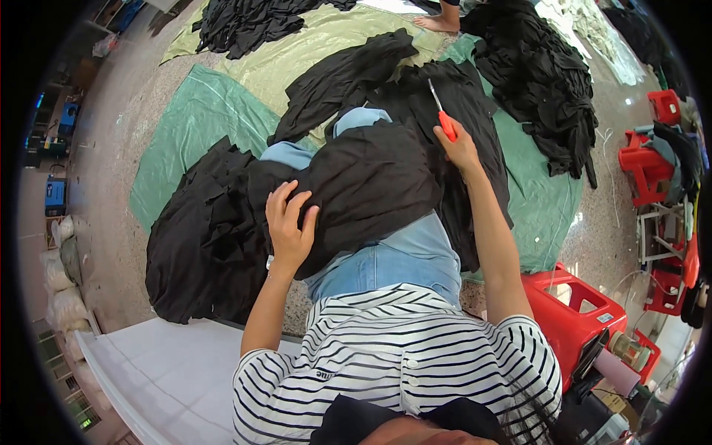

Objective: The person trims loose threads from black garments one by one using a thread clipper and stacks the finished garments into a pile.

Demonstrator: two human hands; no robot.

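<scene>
Black cloth lies draped over my lap and knees, with my blue jeans showing at its edges. My left hand rests on this cloth, its fingers slightly spread and the palm down. In my right hand is a slim red-handled tool with a narrow metal end pointing up and away; I cannot tell its exact kind. That hand hovers over or beside more black cloth to the right of my knees. A bunched heap of black cloth sits at my left.
Green sheeting and yellowish sheeting cover parts of the floor. Large black cloth piles lie beyond. A person's bare foot shows at the far edge. Red plastic stools stand at the right, and a white panel is at the lower left.
</scene>
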